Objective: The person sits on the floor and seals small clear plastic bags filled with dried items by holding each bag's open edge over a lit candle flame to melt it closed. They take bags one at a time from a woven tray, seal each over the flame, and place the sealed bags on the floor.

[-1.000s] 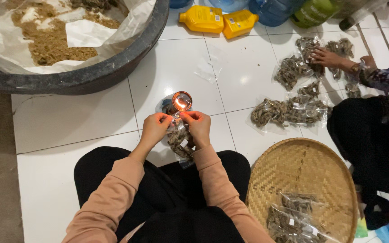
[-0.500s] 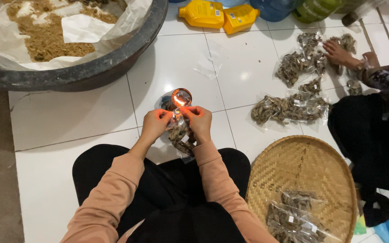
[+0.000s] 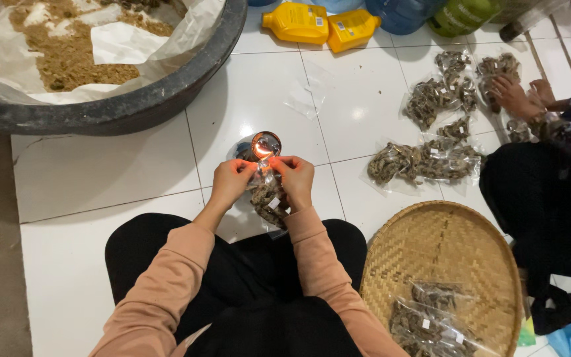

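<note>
Both hands are closed in a pinch on 1 small clear packet (image 3: 267, 197) of dark dried pieces. The left hand (image 3: 230, 183) grips its top left corner and the right hand (image 3: 295, 180) its top right corner, fingers curled, so the packet hangs between them above the person's lap. Its top edge sits right at the flame of a small round tin lamp (image 3: 264, 145) standing on the white tiled floor (image 3: 133, 172) just beyond the hands.

Far left, a big dark basin (image 3: 133, 109) lined with white plastic sheet holds brownish crumbly material. Near right, a round woven tray (image 3: 444, 264) carries a few filled clear packets (image 3: 431, 317) with small white labels at its near edge. More filled packets (image 3: 424, 162) lie loose on the tiles to the right, and 2 yellow plastic jugs (image 3: 318, 25) lie on their sides at the far edge. Far right, another person's hand (image 3: 513, 98) rests on packets there.
</note>
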{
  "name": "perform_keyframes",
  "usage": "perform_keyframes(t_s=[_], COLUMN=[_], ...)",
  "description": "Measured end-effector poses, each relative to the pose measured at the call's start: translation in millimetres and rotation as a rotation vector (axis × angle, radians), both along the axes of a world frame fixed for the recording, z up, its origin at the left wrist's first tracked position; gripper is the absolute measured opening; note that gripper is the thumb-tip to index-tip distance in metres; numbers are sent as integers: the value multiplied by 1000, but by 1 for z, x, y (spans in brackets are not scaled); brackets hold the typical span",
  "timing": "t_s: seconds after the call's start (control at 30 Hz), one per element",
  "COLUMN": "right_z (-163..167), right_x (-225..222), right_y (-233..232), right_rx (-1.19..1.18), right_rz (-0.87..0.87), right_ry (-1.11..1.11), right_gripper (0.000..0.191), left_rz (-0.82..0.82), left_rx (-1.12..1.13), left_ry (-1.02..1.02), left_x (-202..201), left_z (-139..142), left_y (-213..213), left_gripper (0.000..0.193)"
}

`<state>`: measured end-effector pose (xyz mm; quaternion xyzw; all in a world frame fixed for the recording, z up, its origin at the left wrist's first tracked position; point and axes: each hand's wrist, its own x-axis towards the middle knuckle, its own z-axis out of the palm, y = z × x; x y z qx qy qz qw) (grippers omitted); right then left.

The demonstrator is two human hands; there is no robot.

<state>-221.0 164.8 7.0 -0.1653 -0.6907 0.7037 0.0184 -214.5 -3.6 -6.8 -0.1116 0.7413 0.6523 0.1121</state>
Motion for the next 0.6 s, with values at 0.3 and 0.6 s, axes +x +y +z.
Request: perform_keyframes(t_s=[0.3,0.6], right_z=[4,9], right_x=[0,-3], right_y=[2,12], right_rx=[8,15], right_rz=[-51,-78], right_ry=[-12,54], right_gripper=[16,16], left_rz=[12,9], left_rx=[64,-9], left_ry=[-17,23], left_x=[-2,1], left_z=[4,4], left_y=[2,0], left_gripper=[20,20])
